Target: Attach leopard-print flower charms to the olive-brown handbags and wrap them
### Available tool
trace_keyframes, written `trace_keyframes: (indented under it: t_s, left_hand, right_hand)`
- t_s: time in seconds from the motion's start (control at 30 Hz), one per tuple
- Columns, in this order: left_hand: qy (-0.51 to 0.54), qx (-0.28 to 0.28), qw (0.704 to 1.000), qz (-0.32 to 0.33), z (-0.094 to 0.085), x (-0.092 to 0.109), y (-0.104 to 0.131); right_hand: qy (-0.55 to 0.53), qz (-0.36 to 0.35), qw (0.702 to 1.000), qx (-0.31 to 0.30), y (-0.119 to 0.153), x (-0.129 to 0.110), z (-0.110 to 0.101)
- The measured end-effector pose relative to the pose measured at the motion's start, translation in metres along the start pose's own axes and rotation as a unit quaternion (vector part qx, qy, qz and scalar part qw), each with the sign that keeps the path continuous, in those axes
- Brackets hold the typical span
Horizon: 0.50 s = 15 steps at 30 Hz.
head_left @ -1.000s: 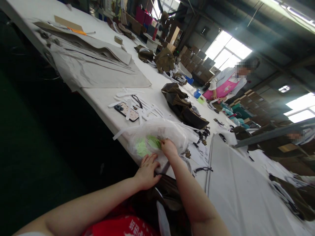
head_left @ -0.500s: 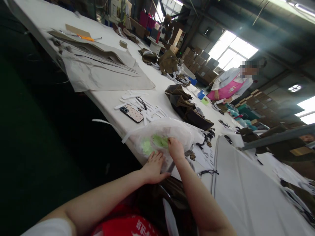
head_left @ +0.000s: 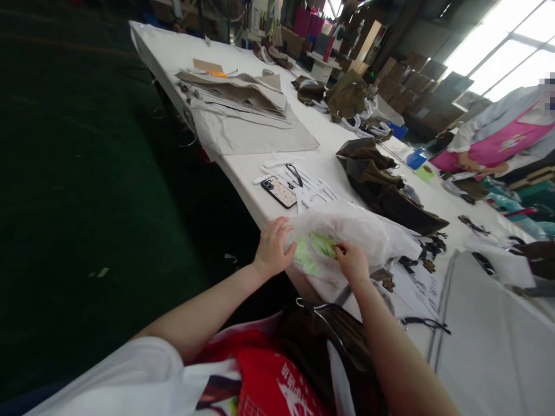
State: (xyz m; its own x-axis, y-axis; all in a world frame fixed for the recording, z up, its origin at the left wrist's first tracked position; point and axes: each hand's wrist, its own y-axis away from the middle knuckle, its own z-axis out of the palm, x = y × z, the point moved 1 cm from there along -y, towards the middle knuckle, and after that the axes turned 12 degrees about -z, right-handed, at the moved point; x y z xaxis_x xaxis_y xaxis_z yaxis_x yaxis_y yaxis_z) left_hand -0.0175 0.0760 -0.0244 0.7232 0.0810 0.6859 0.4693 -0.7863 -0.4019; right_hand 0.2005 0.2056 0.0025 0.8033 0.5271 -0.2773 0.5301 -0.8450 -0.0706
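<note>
Long and white, the cloth-covered worktable (head_left: pixel 243 167) runs away through a dim workshop. At its near edge lies a translucent white plastic bag (head_left: pixel 347 228) holding pale green pieces (head_left: pixel 314 251). The bag's near side is steadied by the left hand (head_left: pixel 273 248), whose fingers are spread flat against the plastic without gripping. A green piece is pinched in the fingertips of the right hand (head_left: pixel 352 263), at the bag's mouth. Picking from the bag appears to be in hand; drawing the piece clear calls for the plastic staying pinned. A patterned phone (head_left: pixel 280 192) lies beyond.
</note>
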Motion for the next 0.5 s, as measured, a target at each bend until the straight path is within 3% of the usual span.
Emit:
trace_keyframes:
  t_s: [0.1, 0.17, 0.23, 0.3, 0.4, 0.5]
  left_hand:
    - [0.074, -0.102, 0.992, 0.012, 0.024, 0.035, 0.012]
    - [0.136, -0.157, 0.978, -0.033, 0.038, 0.05, 0.015]
    - [0.224, -0.212, 0.943, -0.122, 0.05, 0.057, 0.015]
    - [0.33, -0.264, 0.884, -0.201, 0.058, 0.061, 0.013]
    - [0.447, -0.297, 0.813, -0.224, 0.063, 0.066, 0.01]
    - [0.478, -0.295, 0.802, -0.204, 0.06, 0.067, 0.009]
  right_hand:
    - [-0.059, -0.009, 0.998, 0.0, 0.004, -0.003, -0.001]
    - [-0.087, -0.02, 0.996, 0.012, 0.009, -0.008, -0.004]
    - [-0.118, -0.033, 0.992, 0.039, 0.016, -0.016, -0.01]
    - [-0.144, -0.053, 0.986, 0.065, 0.023, -0.027, -0.016]
    - [-0.144, -0.098, 0.981, 0.085, 0.031, -0.042, -0.023]
    - [-0.142, -0.124, 0.977, 0.101, 0.038, -0.05, -0.028]
